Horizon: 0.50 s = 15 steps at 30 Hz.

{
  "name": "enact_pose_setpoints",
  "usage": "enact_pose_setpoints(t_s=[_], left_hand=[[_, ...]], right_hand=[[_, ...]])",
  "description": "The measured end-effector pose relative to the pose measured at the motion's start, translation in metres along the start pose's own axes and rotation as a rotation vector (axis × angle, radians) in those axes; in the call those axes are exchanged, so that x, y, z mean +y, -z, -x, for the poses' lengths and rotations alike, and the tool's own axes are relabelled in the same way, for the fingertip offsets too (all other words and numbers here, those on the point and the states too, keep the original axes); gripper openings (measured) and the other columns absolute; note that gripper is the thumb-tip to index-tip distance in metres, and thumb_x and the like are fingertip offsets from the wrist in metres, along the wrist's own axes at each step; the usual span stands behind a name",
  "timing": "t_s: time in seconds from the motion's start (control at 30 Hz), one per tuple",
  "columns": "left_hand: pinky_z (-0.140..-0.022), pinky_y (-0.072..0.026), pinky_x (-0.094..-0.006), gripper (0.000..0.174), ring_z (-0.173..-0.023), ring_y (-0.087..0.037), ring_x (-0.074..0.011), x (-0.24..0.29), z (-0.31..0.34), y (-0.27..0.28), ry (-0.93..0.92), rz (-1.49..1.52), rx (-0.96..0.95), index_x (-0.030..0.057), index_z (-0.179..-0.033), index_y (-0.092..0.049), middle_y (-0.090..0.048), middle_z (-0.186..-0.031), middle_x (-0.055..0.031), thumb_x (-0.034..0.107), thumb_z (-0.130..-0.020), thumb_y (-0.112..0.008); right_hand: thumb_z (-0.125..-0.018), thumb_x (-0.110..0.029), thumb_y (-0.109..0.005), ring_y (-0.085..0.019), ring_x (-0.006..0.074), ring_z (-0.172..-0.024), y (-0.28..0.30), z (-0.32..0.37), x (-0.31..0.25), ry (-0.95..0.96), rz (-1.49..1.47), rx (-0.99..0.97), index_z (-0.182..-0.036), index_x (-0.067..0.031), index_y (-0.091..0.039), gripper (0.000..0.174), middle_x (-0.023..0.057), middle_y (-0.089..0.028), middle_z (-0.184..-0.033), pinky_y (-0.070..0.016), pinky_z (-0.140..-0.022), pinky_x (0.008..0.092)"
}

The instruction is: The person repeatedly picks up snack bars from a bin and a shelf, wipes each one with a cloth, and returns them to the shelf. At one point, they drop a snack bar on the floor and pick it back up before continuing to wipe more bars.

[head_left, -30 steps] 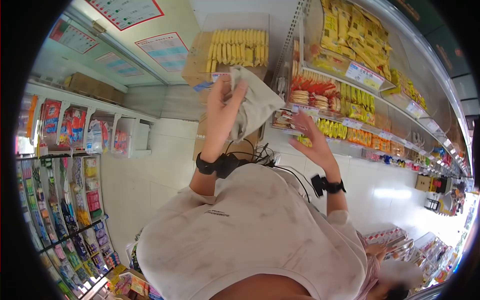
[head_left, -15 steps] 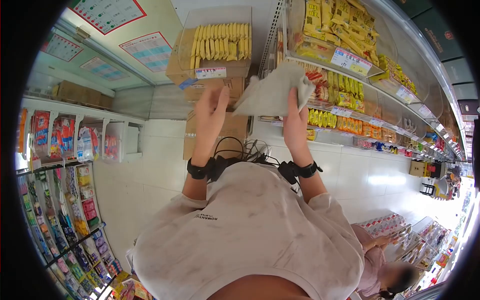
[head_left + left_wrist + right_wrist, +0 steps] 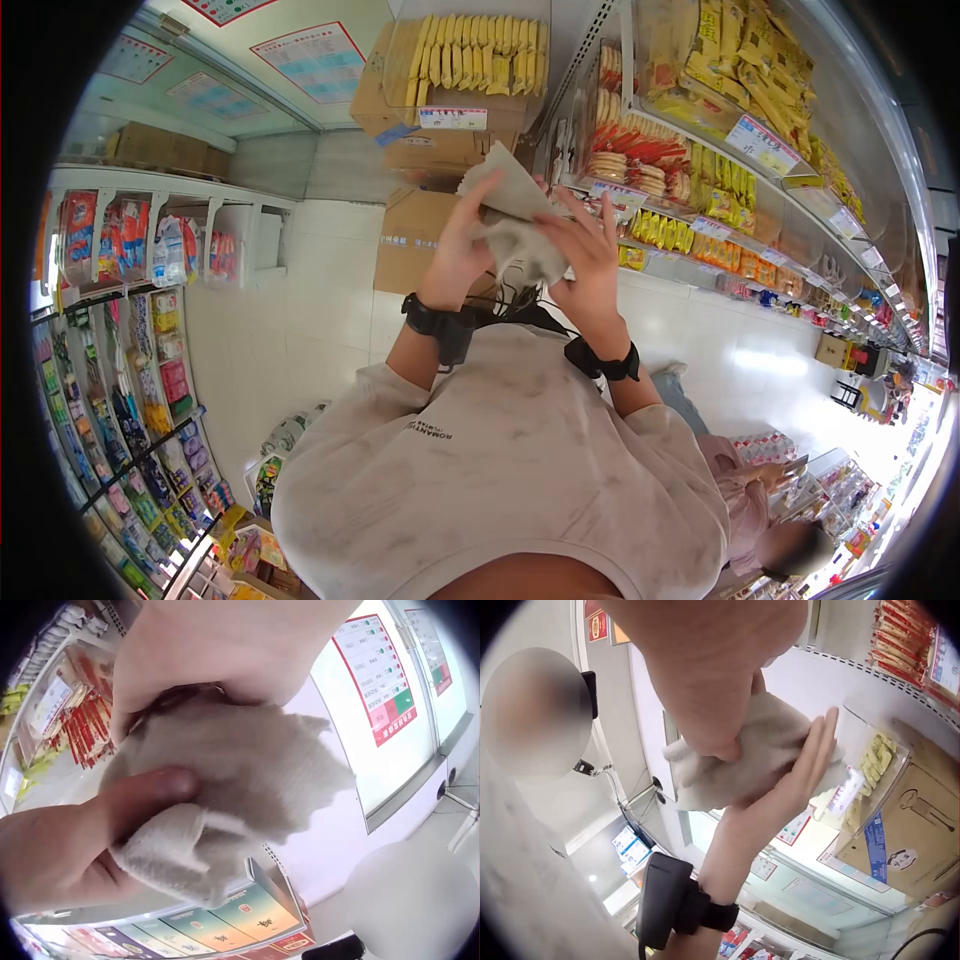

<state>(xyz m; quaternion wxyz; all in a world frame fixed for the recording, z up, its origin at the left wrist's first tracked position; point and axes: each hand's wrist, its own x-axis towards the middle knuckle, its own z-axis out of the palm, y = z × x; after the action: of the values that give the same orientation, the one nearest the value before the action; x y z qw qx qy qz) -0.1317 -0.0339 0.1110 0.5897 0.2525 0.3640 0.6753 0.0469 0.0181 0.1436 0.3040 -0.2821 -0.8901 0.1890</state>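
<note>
- The cloth (image 3: 510, 188), partly covered by fingers, is held between the right hand (image 3: 588, 262) and left hand (image 3: 463, 248).
- It is pinched by the right; whether by the left cannot be told.

Bright throughout; in head view, floor (image 3: 772, 362) glares toward three o'clock. Fisheye bowing, black corners. Left wrist: cloth (image 3: 247, 757) shaded, round blur at four o'clock. Right wrist: blur near ten.
</note>
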Motion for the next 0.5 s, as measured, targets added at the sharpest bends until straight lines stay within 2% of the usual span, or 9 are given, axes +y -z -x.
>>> enact_pose_setpoints(t_s=[0.07,0.13,0.17,0.23,0.27,0.33,0.4,0.47,0.5], left_hand=[[-0.115,-0.0396,-0.0474,0.048,-0.132,-0.053,-0.0299,-0.015,-0.028,0.015,0.323,0.462,0.138,0.0020,-0.143,-0.045,-0.052,-0.142,-0.0218,0.031,-0.105,-0.051],[-0.110,-0.0408,-0.0422,0.037,-0.122,-0.057,-0.0292,-0.028,-0.026,0.017,0.362,0.549,0.165,0.0075,-0.133,-0.052,-0.057,-0.135,-0.0147,0.025,-0.101,-0.059],[-0.108,-0.0415,-0.0395,0.032,-0.117,-0.058,-0.0288,-0.033,-0.025,0.018,0.378,0.590,0.176,0.0103,-0.127,-0.055,-0.060,-0.131,-0.0111,0.022,-0.099,-0.062],[-0.106,-0.0435,-0.0404,0.032,-0.121,-0.057,-0.0282,-0.038,-0.024,0.023,0.441,0.654,0.149,0.0107,-0.127,-0.056,-0.060,-0.131,-0.0123,0.022,-0.098,-0.063],[-0.106,-0.0445,-0.0409,0.032,-0.123,-0.056,-0.0279,-0.039,-0.023,0.024,0.472,0.685,0.133,0.0110,-0.127,-0.057,-0.060,-0.131,-0.0129,0.022,-0.098,-0.064],[-0.106,-0.0469,-0.0457,0.038,-0.123,-0.058,-0.0302,-0.030,-0.005,0.011,0.125,0.299,0.090,0.0067,-0.133,-0.054,-0.060,-0.132,-0.0168,0.026,-0.100,-0.060],[-0.104,-0.0492,-0.0478,0.039,-0.122,-0.060,-0.0303,-0.018,0.003,0.002,-0.026,0.180,0.027,0.0042,-0.134,-0.054,-0.061,-0.131,-0.0175,0.026,-0.101,-0.058],[-0.100,-0.0517,-0.0471,0.035,-0.120,-0.061,-0.0282,-0.009,0.005,0.001,0.009,0.328,-0.056,0.0036,-0.131,-0.056,-0.063,-0.129,-0.0149,0.022,-0.101,-0.057],[-0.100,-0.0520,-0.0460,0.034,-0.119,-0.062,-0.0270,-0.014,-0.002,0.006,0.104,0.357,0.008,0.0031,-0.131,-0.056,-0.064,-0.127,-0.0137,0.021,-0.101,-0.056]], right_hand=[[-0.076,-0.004,-0.064,-0.050,0.0347,-0.137,-0.014,0.007,0.008,-0.223,-0.073,0.095,-0.122,-0.0030,-0.066,0.047,0.0131,-0.064,-0.130,-0.0241,-0.121,0.0585],[-0.078,-0.007,-0.063,-0.050,0.0401,-0.134,-0.025,0.007,0.015,-0.391,-0.099,0.122,-0.131,0.0023,-0.059,0.053,0.0185,-0.062,-0.132,-0.0260,-0.121,0.0540],[-0.078,-0.006,-0.063,-0.050,0.0405,-0.134,-0.028,0.007,0.015,-0.333,-0.076,0.159,-0.132,0.0021,-0.059,0.054,0.0185,-0.062,-0.133,-0.0281,-0.120,0.0533],[-0.077,-0.004,-0.064,-0.051,0.0414,-0.134,-0.028,-0.001,0.011,-0.214,-0.031,0.241,-0.134,0.0017,-0.058,0.057,0.0184,-0.061,-0.134,-0.0322,-0.119,0.0520],[-0.076,-0.002,-0.064,-0.050,0.0413,-0.134,-0.023,-0.004,0.006,-0.151,-0.076,0.165,-0.135,0.0011,-0.058,0.059,0.0185,-0.061,-0.135,-0.0344,-0.117,0.0510],[-0.075,0.001,-0.064,-0.050,0.0413,-0.135,-0.012,-0.006,-0.005,-0.025,-0.165,0.014,-0.137,-0.0001,-0.057,0.062,0.0187,-0.060,-0.136,-0.0390,-0.115,0.0491],[-0.074,0.003,-0.064,-0.049,0.0421,-0.135,-0.011,-0.004,-0.007,-0.012,-0.260,-0.128,-0.138,-0.0004,-0.056,0.065,0.0191,-0.059,-0.137,-0.0411,-0.113,0.0486],[-0.074,0.005,-0.063,-0.048,0.0424,-0.136,-0.010,-0.002,-0.006,-0.062,-0.291,-0.191,-0.138,-0.0003,-0.055,0.065,0.0197,-0.059,-0.138,-0.0421,-0.112,0.0484],[-0.074,0.005,-0.061,-0.048,0.0423,-0.136,-0.011,0.001,0.000,-0.118,-0.274,-0.186,-0.138,0.0001,-0.054,0.065,0.0202,-0.058,-0.138,-0.0420,-0.111,0.0485]])
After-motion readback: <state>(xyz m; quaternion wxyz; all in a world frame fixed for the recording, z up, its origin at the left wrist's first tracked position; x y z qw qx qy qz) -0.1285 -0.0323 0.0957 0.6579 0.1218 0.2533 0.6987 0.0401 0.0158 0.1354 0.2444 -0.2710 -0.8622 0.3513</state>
